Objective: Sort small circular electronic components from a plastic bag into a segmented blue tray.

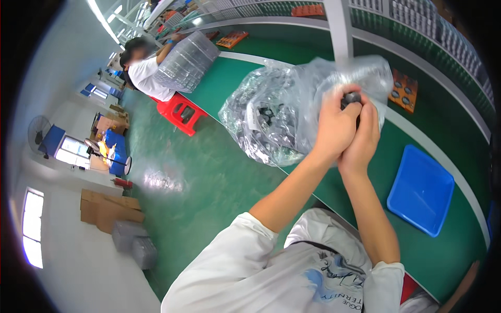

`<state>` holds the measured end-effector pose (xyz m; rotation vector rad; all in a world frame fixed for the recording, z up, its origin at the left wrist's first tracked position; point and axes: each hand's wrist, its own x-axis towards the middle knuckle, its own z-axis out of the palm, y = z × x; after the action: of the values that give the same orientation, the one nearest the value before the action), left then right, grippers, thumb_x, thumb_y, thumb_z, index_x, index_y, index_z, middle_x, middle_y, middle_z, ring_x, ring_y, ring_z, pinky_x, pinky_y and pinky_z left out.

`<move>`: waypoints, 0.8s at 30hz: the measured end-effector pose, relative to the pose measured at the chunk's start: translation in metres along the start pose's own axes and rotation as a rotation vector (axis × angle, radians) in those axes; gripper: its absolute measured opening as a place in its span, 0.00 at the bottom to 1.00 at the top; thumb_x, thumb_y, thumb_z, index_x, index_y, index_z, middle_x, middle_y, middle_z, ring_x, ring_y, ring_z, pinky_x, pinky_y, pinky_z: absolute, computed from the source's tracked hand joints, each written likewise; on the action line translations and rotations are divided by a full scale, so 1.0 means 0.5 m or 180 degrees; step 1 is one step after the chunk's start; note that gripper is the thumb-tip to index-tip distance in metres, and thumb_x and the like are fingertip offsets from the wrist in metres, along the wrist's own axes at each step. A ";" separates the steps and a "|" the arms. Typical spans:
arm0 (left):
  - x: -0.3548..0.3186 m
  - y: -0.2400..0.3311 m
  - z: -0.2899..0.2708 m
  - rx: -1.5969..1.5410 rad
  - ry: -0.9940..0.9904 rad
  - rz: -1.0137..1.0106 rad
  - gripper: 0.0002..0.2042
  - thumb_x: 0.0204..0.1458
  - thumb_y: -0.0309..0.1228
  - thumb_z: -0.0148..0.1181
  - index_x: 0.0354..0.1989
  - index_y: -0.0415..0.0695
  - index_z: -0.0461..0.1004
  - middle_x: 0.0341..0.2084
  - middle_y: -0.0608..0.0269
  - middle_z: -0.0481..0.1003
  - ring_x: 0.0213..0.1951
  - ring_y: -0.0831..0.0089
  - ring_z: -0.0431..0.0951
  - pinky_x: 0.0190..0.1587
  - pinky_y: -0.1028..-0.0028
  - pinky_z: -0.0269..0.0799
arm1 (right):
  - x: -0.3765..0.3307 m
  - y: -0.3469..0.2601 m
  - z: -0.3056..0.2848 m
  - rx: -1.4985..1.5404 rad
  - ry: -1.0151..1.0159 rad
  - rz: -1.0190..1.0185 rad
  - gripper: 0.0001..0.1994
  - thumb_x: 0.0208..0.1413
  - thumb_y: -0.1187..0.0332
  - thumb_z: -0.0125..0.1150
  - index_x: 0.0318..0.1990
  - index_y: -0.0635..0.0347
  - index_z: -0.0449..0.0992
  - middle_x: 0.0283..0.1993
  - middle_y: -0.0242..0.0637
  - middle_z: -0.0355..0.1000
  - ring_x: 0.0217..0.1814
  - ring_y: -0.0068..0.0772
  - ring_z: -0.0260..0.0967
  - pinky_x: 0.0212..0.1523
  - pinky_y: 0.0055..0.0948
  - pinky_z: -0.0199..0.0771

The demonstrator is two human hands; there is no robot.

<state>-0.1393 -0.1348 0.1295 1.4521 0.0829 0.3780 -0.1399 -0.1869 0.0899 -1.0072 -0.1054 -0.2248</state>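
My left hand (335, 124) and my right hand (367, 134) are pressed together over the bench, fingers curled around several small dark round parts (352, 98). Most of these parts are hidden by my palms and fingers, so their exact kind cannot be made out. Right behind and beside the hands lies a large clear plastic bag (308, 83), crumpled. Through its left portion, black parts (269, 116) show.
A blue tray (421, 190) rests on the green bench (355, 203) at right. Beyond the hands are an orange holder with round pieces (403, 91) and a white post (340, 31). A co-worker (148, 70) handles stacked clear trays (190, 60) near a red stool (180, 112).
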 end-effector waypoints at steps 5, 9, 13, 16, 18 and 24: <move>-0.070 -0.052 0.124 -0.0204 0.0012 0.0332 0.14 0.55 0.21 0.58 0.51 0.39 0.75 0.38 0.66 0.75 0.36 0.81 0.73 0.40 0.79 0.71 | -0.016 -0.090 -0.119 -0.0833 0.0381 -0.0631 0.16 0.71 0.65 0.46 0.52 0.68 0.76 0.58 0.44 0.72 0.58 0.36 0.70 0.59 0.31 0.68; -0.076 -0.139 0.252 -0.0621 -0.0335 -0.0138 0.14 0.55 0.27 0.57 0.50 0.38 0.75 0.46 0.53 0.74 0.47 0.65 0.74 0.52 0.68 0.71 | 0.030 -0.089 -0.279 -0.1254 0.0563 -0.0610 0.16 0.71 0.65 0.47 0.55 0.67 0.75 0.56 0.39 0.74 0.56 0.27 0.70 0.57 0.26 0.69; -0.103 -0.228 0.315 0.0630 -0.1117 0.0021 0.17 0.58 0.30 0.54 0.56 0.45 0.74 0.51 0.41 0.73 0.51 0.48 0.74 0.55 0.59 0.71 | 0.027 -0.121 -0.420 -0.2045 0.0666 -0.0199 0.17 0.69 0.65 0.47 0.55 0.67 0.76 0.54 0.41 0.76 0.55 0.29 0.71 0.56 0.27 0.69; -0.128 -0.244 0.307 0.1256 -0.1743 0.1038 0.23 0.56 0.29 0.57 0.62 0.49 0.71 0.54 0.42 0.71 0.55 0.45 0.71 0.57 0.56 0.69 | 0.005 -0.157 -0.492 -0.2763 0.0357 0.0175 0.18 0.65 0.66 0.48 0.58 0.65 0.74 0.56 0.47 0.75 0.58 0.38 0.72 0.58 0.32 0.70; -0.149 -0.241 0.299 0.1590 -0.2096 0.1259 0.24 0.54 0.29 0.59 0.63 0.50 0.70 0.53 0.42 0.71 0.55 0.45 0.70 0.57 0.54 0.68 | -0.016 -0.179 -0.526 -0.3872 -0.0106 -0.0234 0.19 0.64 0.67 0.48 0.60 0.63 0.71 0.57 0.50 0.74 0.59 0.47 0.72 0.60 0.37 0.69; -0.158 -0.199 0.206 0.2254 -0.3166 0.1641 0.30 0.52 0.29 0.65 0.66 0.54 0.67 0.58 0.47 0.70 0.59 0.47 0.70 0.62 0.56 0.65 | -0.154 -0.239 -0.512 -0.4074 -0.0596 0.0135 0.21 0.59 0.70 0.57 0.60 0.62 0.72 0.65 0.45 0.68 0.70 0.54 0.59 0.69 0.44 0.58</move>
<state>-0.1647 -0.2634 0.0316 2.2132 -1.0673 -0.0174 -0.2466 -0.4543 0.0376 -2.3037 -0.1069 -0.1430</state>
